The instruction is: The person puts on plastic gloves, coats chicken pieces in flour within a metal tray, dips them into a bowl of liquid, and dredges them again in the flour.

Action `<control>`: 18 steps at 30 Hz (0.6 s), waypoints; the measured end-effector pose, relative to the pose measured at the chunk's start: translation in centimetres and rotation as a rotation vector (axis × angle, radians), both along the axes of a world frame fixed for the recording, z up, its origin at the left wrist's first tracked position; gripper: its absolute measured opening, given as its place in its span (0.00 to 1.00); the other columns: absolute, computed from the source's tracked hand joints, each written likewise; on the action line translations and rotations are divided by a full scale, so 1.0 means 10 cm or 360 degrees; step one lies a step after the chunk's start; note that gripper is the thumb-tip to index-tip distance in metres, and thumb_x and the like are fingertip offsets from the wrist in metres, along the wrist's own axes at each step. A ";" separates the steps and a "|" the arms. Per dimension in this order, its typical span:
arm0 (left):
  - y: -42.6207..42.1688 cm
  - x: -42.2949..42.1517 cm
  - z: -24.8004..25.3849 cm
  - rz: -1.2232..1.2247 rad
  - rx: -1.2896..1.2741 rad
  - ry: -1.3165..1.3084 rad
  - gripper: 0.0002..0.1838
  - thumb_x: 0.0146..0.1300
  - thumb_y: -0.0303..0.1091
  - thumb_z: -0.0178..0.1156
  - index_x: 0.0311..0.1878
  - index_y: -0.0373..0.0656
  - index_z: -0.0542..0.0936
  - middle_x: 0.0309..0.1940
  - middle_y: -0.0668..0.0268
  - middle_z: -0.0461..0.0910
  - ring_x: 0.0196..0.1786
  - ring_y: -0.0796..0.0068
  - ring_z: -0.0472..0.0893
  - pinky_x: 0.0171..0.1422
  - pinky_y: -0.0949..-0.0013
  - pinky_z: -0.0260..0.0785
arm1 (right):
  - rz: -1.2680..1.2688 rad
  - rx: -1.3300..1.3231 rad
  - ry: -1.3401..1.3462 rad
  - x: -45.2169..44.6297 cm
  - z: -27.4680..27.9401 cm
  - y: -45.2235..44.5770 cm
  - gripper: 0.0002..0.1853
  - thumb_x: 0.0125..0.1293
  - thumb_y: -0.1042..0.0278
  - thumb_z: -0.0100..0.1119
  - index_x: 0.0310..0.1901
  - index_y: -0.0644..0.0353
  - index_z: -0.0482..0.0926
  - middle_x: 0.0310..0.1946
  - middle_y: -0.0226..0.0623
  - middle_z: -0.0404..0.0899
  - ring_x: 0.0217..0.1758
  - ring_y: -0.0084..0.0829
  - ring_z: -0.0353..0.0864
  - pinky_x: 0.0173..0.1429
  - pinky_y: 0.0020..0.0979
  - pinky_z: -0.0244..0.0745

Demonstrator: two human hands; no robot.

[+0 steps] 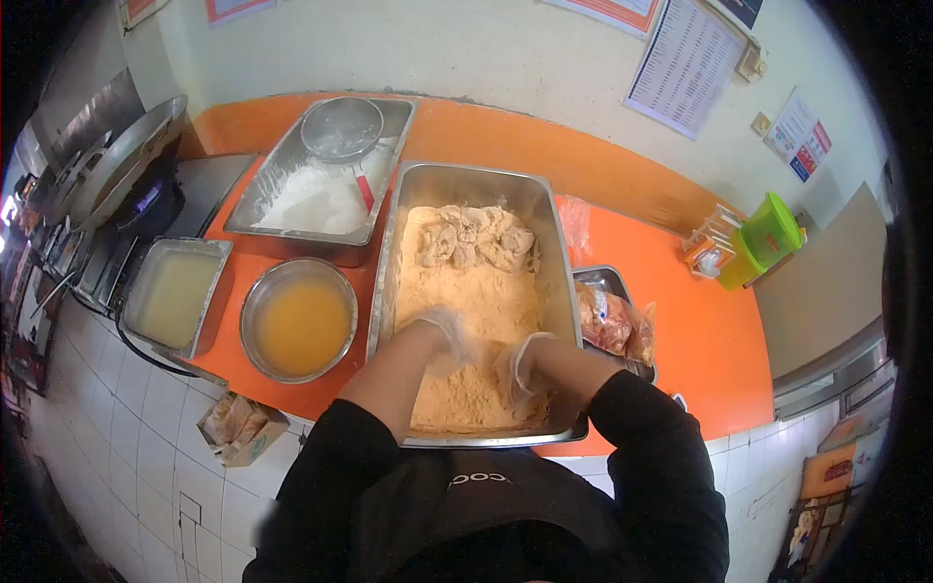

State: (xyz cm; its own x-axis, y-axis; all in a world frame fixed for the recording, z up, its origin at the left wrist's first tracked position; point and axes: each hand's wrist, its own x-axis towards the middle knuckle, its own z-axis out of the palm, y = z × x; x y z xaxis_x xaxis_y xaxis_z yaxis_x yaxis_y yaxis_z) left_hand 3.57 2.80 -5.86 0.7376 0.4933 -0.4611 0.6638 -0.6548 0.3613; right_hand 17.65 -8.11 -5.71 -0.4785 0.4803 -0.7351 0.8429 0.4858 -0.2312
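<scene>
The person's two hands are inside a deep metal tub (558,219) at the centre of the frame, which stands on an orange bench (700,321). The tub holds a bed of pale orange flour (466,291), loose and lumpy toward the lower end. Several coated pieces (476,238) lie close together on the flour in the upper part of the tub, well apart from both hands.

The left hand (447,335), in a clear glove, is low in the tub, left of its middle, at the flour; it is blurred, and whether its fingers are open or closed cannot be told. The right hand (525,367), likewise gloved, is at the flour near the tub's right wall; its fingers are partly hidden, and its grip cannot be told either.

At upper left, a metal tray (255,202) contains white powder (316,201), with a red-handled sieve (342,129) resting over it. Left of the tub stands a round bowl (298,319) of orange liquid; farther left, a square pan (175,294) holds a cloudy yellowish liquid. Right of the tub, bagged raw meat (610,321) lies on a smaller tray (610,279). A green container (770,233) stands at upper right.
</scene>
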 end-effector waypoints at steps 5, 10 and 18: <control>-0.03 0.04 -0.65 -0.0386 0.0393 0.0153 0.31 0.36 0.49 0.68 0.44 0.41 0.78 0.37 0.54 0.80 0.41 0.60 0.80 0.44 0.63 0.72 | -0.0166 -0.0237 -0.0069 -0.17 -0.15 -0.12 0.10 0.44 0.66 0.59 0.29 0.60 0.79 0.28 0.44 0.79 0.30 0.36 0.78 0.33 0.34 0.71; 0.08 0.02 -0.77 -0.0634 -0.0062 0.0276 0.23 0.37 0.44 0.68 0.36 0.39 0.82 0.34 0.54 0.81 0.40 0.62 0.80 0.43 0.63 0.72 | -0.0209 -0.0267 -0.0007 -0.29 -0.26 -0.14 0.09 0.45 0.67 0.58 0.30 0.59 0.80 0.29 0.43 0.79 0.30 0.35 0.78 0.34 0.34 0.71; 0.20 0.00 -0.30 -0.0192 0.0083 0.0096 0.27 0.42 0.46 0.64 0.46 0.40 0.78 0.43 0.52 0.78 0.48 0.61 0.77 0.52 0.62 0.68 | -0.0683 0.0009 0.0534 -0.03 0.20 0.01 0.10 0.46 0.69 0.57 0.33 0.56 0.80 0.30 0.41 0.79 0.31 0.35 0.78 0.36 0.33 0.71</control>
State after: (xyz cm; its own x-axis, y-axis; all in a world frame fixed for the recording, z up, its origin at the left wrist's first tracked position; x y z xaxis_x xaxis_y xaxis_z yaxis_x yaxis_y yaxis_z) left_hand 3.55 4.77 -8.84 0.7646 0.4273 -0.4825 0.5988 -0.7479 0.2865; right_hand 17.34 -8.02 -3.76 -0.4467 0.6874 -0.5727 0.8461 0.1164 -0.5202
